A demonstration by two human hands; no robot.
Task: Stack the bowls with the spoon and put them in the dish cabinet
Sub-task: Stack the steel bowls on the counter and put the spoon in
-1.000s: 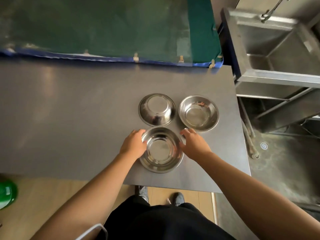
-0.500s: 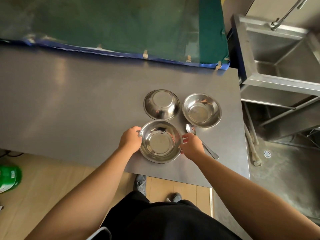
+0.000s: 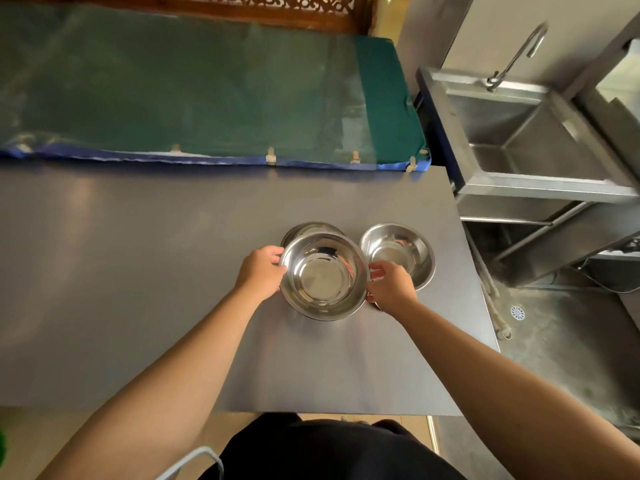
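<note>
1. While I watch the head view, a long steel table (image 3: 138, 271) fills the frame, dull grey with soft glare.
2. Behind it lies a green mat (image 3: 207, 95) with a blue front edge; off to the right stands a steel sink (image 3: 530, 143) with a curved tap (image 3: 516, 57) over a wet concrete floor (image 3: 571, 341).
3. Both hands grip one shiny steel bowl (image 3: 323, 277), open side up: left hand (image 3: 261, 271) closed on its left rim, right hand (image 3: 391, 285) pinching the right rim.
4. That bowl sits over a second bowl (image 3: 311, 228), only the far rim showing; I can't tell whether they touch.
5. A third bowl (image 3: 398, 251) rests just beside, to the right, partly behind the right hand.
6. The spoon is hidden from me.
</note>
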